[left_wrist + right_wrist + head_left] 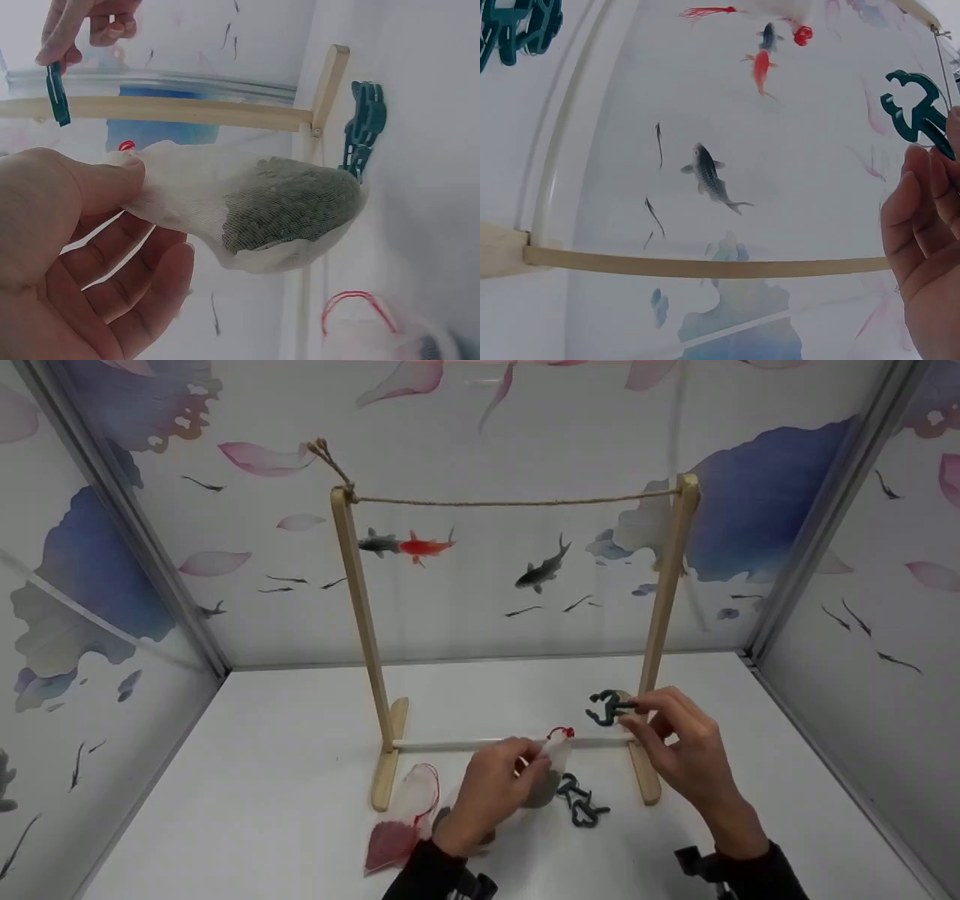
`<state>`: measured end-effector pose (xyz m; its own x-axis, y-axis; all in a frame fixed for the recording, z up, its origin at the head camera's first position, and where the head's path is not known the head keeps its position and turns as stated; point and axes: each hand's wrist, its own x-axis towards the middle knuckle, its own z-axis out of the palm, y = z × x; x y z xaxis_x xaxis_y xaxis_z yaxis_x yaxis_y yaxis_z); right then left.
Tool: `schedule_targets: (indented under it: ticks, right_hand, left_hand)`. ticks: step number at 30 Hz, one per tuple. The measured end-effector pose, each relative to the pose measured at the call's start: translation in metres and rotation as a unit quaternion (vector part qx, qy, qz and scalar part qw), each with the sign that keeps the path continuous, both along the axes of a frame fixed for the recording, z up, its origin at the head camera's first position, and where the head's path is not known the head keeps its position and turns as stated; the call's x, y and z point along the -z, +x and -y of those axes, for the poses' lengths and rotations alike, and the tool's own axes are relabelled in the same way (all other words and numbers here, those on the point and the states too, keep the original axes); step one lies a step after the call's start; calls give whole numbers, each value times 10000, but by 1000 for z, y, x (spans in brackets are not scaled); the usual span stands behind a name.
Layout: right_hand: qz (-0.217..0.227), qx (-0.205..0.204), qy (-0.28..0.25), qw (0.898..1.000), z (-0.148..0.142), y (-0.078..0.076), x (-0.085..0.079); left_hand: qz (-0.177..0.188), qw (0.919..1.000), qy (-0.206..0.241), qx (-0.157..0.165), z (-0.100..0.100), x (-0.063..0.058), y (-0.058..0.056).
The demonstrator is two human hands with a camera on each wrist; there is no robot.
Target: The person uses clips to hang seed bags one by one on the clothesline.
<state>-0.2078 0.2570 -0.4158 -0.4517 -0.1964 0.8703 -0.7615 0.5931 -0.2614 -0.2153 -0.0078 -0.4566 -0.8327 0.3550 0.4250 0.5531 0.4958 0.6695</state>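
Two dark sleeves (427, 874), cut off by the lower edge, each with black gear at the cuff.

Left hand (495, 784): back upward, wrist slightly bent; thumb and forefinger pinch the neck of a white mesh pouch (547, 784), the other fingers loosely bent below. Pouch held off the table, dark greenish contents gathered at its hanging end, red tie at the top; the fingers cover part of the neck.

Right hand (686, 742): raised farther forward, to the right of the pouch and apart from it; thumb and fingertips pinch the handles of a dark green clip (609, 709), its claws spread and facing left (the right wrist view crops this hand at its edge).

Second pouch (396, 840), red contents and red cord, lying beside the left forearm. Next to it, a dark item (441, 819), mostly hidden by the left wrist; possibly another filled pouch.

Loose green clips (583, 802), on the table (262, 780) between the hands; overlapping, exact count hard to make out.

Wooden stand (362, 615), upright beyond; right foot partly masked by the right hand. White rod (450, 745) low between its posts; twine (510, 502) strung across the top.

Back wall (480, 592), printed with fish and petals.
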Motion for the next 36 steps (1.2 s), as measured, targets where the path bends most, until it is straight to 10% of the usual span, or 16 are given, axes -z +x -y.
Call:
schedule_targets:
  ticks: [14,25,36]
  right_hand:
    - [-453,53,-113,9989,-21,-35,-106]
    - [-413,680,154,9967,-18,-44,-185]
    - [362,862,-99,9956,-10,-51,-225]
  left_hand:
    - [193,9980,338,503,1,-100,-32]
    - [-509,9940,879,395,-10,-176,-57]
    - [-997,9720,2128,6,-34,-207,-71]
